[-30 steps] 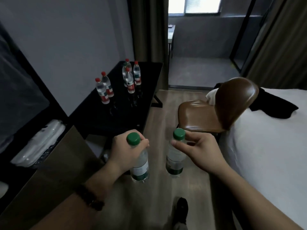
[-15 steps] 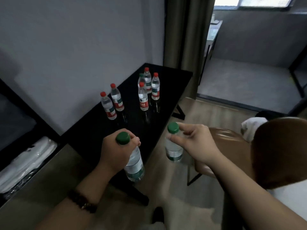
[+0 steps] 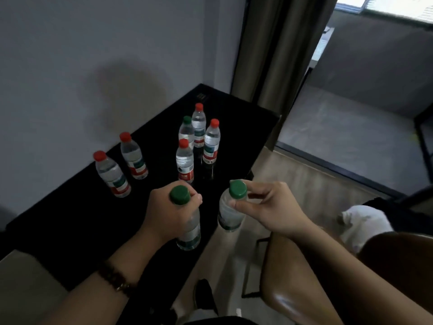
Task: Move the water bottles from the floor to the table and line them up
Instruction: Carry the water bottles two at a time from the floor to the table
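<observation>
Left hand (image 3: 167, 213) is clamped round the neck of 1 green-capped bottle (image 3: 188, 227) over the black table (image 3: 77, 221); right hand (image 3: 264, 207) pinches another (image 3: 230, 213) at the table's edge. Both look full and heavy, probably slippery: grip below the cap.

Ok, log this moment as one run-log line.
left hand: holds green-cap bottle | right hand: holds green-cap bottle by neck | table: six bottles standing, unaligned

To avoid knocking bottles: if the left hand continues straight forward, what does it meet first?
Probably the nearest red-capped clear plastic bottle, standing just beyond the left hand on the black table; depth is uncertain.
</observation>
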A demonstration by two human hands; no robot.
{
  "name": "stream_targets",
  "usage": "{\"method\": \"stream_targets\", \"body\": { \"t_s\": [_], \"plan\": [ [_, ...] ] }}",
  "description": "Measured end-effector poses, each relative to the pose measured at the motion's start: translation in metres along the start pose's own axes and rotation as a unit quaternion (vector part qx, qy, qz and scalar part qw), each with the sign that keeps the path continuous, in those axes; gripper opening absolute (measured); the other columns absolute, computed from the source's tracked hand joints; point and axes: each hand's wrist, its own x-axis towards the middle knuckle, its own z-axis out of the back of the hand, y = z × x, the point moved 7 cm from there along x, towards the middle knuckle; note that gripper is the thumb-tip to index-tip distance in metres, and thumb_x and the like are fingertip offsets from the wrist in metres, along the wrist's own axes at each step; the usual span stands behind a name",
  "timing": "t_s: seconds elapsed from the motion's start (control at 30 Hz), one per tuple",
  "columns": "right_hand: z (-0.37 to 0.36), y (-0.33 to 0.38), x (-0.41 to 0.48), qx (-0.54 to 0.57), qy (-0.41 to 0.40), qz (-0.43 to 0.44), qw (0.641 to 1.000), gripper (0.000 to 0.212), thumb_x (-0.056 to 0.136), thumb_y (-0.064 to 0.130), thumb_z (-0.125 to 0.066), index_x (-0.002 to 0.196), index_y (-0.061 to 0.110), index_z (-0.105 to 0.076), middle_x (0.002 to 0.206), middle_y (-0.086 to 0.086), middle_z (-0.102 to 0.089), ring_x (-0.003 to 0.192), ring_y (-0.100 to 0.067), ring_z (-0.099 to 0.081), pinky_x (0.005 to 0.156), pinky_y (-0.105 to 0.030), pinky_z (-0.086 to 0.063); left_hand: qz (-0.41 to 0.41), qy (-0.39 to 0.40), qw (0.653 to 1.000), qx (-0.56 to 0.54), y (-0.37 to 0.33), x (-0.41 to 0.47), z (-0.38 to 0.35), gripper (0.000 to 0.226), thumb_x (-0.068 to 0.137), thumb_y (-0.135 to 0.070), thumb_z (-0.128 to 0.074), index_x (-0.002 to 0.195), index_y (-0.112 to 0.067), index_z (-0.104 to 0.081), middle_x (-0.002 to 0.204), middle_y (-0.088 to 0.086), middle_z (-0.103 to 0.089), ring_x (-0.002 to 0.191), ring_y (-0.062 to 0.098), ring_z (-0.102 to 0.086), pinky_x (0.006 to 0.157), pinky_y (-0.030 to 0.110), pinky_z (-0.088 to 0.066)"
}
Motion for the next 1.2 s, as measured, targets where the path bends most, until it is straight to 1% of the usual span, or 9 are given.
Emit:
{"method": "stream_targets", "body": {
  "t_s": [0.1,0.2,0.43,0.57,0.77,0.87,1.0,1.1,1.2],
  "plan": [
    [0.017,-0.011,0.037,-0.004,0.017,0.008,1.000,0.026,0.090,0.049,-0.077,0.114,0.055,-0.071,0.110,0.028,-0.075,0.101,0.002,-0.073,0.085,-0.018,-0.058,-0.006,0.007,1.000,-0.002,-0.004,0.034,-0.016,0.012,0.079,-0.020,-0.074,0.070,-0.014,-0.071,0.072,-0.001,-0.072,0.073,0.017,-0.070,0.071,0.034,-0.054],
    [0.029,-0.023,0.074,0.001,0.043,0.013,0.999,0.022,0.089,0.048,-0.078,0.111,0.053,-0.074,0.110,0.027,-0.075,0.100,0.001,-0.074,0.083,-0.013,-0.056,-0.020,0.016,1.000,0.007,-0.006,0.063,-0.025,0.014,0.080,-0.024,-0.074,0.072,-0.013,-0.071,0.072,-0.001,-0.072,0.071,0.017,-0.069,0.069,0.034,-0.054],
    [0.048,-0.072,0.151,0.010,0.116,0.033,0.993,0.023,0.091,0.029,-0.080,0.113,0.025,-0.078,0.105,0.013,-0.079,0.092,-0.005,-0.075,0.080,-0.018,-0.056,-0.020,-0.023,0.999,0.021,-0.001,0.114,-0.042,0.013,0.082,-0.025,-0.076,0.073,-0.017,-0.071,0.070,-0.002,-0.071,0.069,0.017,-0.069,0.067,0.037,-0.053],
    [0.057,-0.116,0.199,0.051,0.147,0.012,0.988,0.027,0.089,0.027,-0.081,0.114,0.016,-0.078,0.111,0.005,-0.079,0.104,-0.014,-0.076,0.091,-0.041,-0.061,-0.007,-0.036,0.999,0.021,-0.001,0.149,-0.063,0.013,0.084,-0.022,-0.075,0.074,-0.014,-0.071,0.072,-0.002,-0.072,0.073,0.018,-0.070,0.069,0.031,-0.055],
    [0.086,-0.187,0.283,0.062,0.202,0.037,0.977,0.023,0.088,0.028,-0.082,0.111,0.022,-0.080,0.109,0.010,-0.079,0.100,-0.010,-0.076,0.087,-0.037,-0.062,0.009,-0.041,0.999,0.026,-0.003,0.218,-0.123,0.012,0.088,-0.020,-0.075,0.080,-0.012,-0.072,0.076,0.003,-0.072,0.074,0.023,-0.071,0.070,0.039,-0.056],
    [0.107,-0.219,0.325,0.050,0.216,0.033,0.975,0.033,0.088,0.029,-0.083,0.119,0.020,-0.077,0.109,0.011,-0.079,0.100,-0.005,-0.075,0.088,-0.033,-0.062,0.021,-0.032,0.998,0.040,-0.007,0.252,-0.159,0.009,0.090,-0.021,-0.078,0.084,-0.015,-0.073,0.081,0.000,-0.074,0.078,0.022,-0.072,0.072,0.042,-0.057],
    [0.132,-0.257,0.380,0.010,0.225,0.031,0.974,0.038,0.085,0.034,-0.084,0.122,0.026,-0.076,0.104,0.015,-0.078,0.095,0.006,-0.072,0.086,-0.023,-0.061,0.059,0.008,0.997,0.057,-0.004,0.300,-0.200,0.022,0.088,-0.044,-0.077,0.094,-0.022,-0.076,0.092,-0.007,-0.077,0.090,0.014,-0.075,0.079,0.037,-0.060],
    [0.141,-0.278,0.416,-0.008,0.234,0.041,0.971,0.036,0.084,0.035,-0.084,0.119,0.032,-0.076,0.097,0.022,-0.076,0.092,0.010,-0.071,0.083,-0.015,-0.058,0.097,0.035,0.984,0.149,0.011,0.329,-0.217,0.040,0.083,-0.068,-0.071,0.106,-0.036,-0.073,0.101,-0.014,-0.075,0.097,0.004,-0.071,0.082,0.036,-0.060],
    [0.144,-0.295,0.446,-0.008,0.231,0.042,0.972,0.036,0.083,0.035,-0.085,0.118,0.040,-0.073,0.094,0.025,-0.074,0.091,0.010,-0.071,0.082,-0.015,-0.057,0.108,0.041,0.966,0.233,0.023,0.352,-0.227,0.054,0.078,-0.079,-0.064,0.117,-0.041,-0.068,0.108,-0.020,-0.071,0.103,-0.006,-0.064,0.087,0.031,-0.057]
  ]
}}
